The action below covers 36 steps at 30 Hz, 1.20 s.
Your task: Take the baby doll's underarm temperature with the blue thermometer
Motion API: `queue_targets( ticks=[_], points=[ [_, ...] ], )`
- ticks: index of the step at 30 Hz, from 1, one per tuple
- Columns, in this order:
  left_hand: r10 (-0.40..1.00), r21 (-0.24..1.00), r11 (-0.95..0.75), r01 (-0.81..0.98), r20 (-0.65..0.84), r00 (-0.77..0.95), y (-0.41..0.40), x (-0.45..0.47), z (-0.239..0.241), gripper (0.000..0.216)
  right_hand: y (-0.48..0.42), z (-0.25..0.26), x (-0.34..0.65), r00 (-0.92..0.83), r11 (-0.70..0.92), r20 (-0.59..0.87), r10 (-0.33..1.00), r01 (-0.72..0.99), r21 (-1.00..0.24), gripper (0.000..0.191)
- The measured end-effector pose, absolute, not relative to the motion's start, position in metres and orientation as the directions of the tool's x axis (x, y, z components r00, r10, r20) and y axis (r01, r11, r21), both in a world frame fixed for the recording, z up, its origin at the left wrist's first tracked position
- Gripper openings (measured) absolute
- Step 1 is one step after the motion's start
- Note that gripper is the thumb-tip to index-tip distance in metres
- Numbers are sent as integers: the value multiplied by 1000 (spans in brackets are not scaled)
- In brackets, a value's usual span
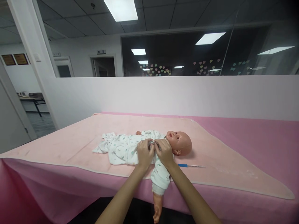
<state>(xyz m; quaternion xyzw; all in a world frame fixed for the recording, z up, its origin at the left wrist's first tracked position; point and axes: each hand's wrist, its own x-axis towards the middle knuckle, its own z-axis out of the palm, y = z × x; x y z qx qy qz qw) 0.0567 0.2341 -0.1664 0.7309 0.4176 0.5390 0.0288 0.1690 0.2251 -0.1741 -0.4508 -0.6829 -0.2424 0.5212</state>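
Note:
A baby doll lies on its back with its head to the right, dressed in a white patterned top and white patterned trousers. Both my hands meet at the chest, just below the doll's chin. My left hand has its fingers bent and closed on the front of the top. Close beside it, my right hand pinches the same cloth near the collar. My fingers hide the exact spot they grip. One doll arm hangs over the near table edge, its sleeve between my forearms.
A peach mat covers much of the pink tablecloth. Right of my right wrist lies a thin stick with a blue end, its kind unclear. A white half-wall with dark glass above stands behind the table.

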Motion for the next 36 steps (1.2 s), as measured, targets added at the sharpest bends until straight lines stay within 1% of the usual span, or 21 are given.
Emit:
queue_targets(
  ticks=[8,11,14,16,19,21,26,29,33,36],
  points=[
    [653,499,-650,573,753,85,234,54,-169,20,227,-177,170,-31,492,931,364,855,-164,18],
    [647,483,-648,589,756,93,234,54,-168,19,227,-177,170,-33,494,932,361,854,-162,17],
    [619,443,-635,632,782,74,235,50,-166,16,227,-177,170,-28,497,927,373,850,-174,18],
    [592,394,-621,677,803,76,236,46,-166,14,226,-177,170,-8,495,924,383,846,-198,18],
    [554,300,-628,718,821,141,240,37,-165,14,225,-176,170,12,488,917,400,843,-224,17],
    [551,275,-639,719,815,178,241,27,-164,14,225,-175,169,16,487,915,403,843,-229,16],
    [600,348,-664,662,777,193,240,-1,-162,14,223,-174,168,18,501,914,406,832,-239,16],
    [609,355,-669,653,766,207,237,-8,-162,17,224,-176,169,19,506,912,409,827,-244,15],
    [614,371,-643,671,772,162,234,-6,-163,16,225,-178,169,27,503,907,420,825,-257,16],
    [612,396,-651,648,779,139,233,-5,-164,14,225,-178,169,30,499,907,420,827,-258,18]
  ],
)
